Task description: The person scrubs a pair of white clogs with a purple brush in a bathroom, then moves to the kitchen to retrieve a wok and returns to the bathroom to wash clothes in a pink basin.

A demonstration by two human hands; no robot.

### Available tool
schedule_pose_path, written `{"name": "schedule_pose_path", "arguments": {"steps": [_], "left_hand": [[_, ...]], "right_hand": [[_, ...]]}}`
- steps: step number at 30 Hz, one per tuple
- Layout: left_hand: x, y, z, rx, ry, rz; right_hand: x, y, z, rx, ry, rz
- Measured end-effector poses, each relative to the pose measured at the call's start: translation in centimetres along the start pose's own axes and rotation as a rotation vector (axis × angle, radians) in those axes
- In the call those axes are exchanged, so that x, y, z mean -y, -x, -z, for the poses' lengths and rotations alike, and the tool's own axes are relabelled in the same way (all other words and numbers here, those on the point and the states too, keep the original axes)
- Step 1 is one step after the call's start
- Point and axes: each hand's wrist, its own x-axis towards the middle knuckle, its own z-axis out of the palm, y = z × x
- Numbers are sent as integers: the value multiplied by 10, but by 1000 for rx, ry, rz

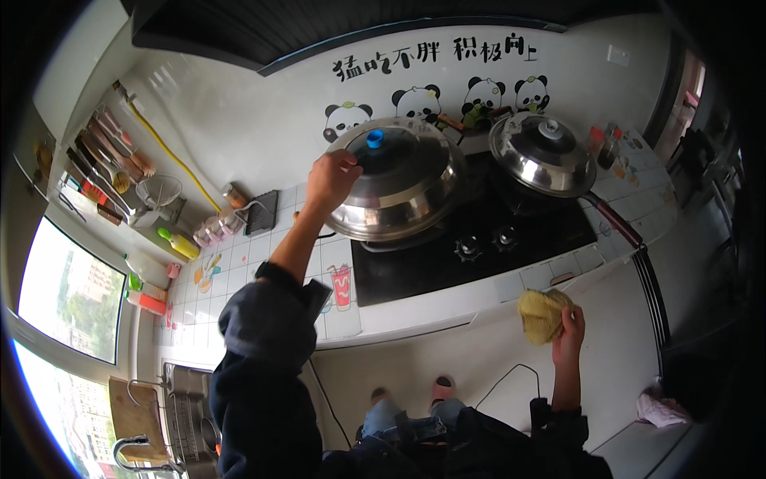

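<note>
My left hand (pixel 333 184) is over the left side of a large domed steel lid (pixel 395 209) with a dark glass centre. Its fingers are partly bent, just short of the lid's blue knob (pixel 375 139), with nothing visible in them. Whether the fingertips touch the lid is unclear. The covered pan stands on the left of a black glass gas hob (pixel 413 275). My right hand (pixel 570 335) grips a bunched yellow-green cloth (pixel 541 316) in front of the counter, below the hob's right side.
A smaller pan with a steel-and-glass lid (pixel 541 155) sits on the right burner, its long handle (pixel 616 221) jutting past the counter edge. Utensils (pixel 111 155) hang at left above bottles (pixel 146 299). A sink (pixel 188 389) lies lower left; a cable (pixel 508 380) crosses below.
</note>
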Motion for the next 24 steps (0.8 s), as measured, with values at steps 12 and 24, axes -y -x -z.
{"name": "schedule_pose_path", "arguments": {"steps": [12,24], "left_hand": [[-28,-93,-73,85,-611,-93],[-10,-68,24,-153,-599,-190]], "right_hand": [[8,44,129,-391,98,16],[-20,9,84,-173,26,-65]]}}
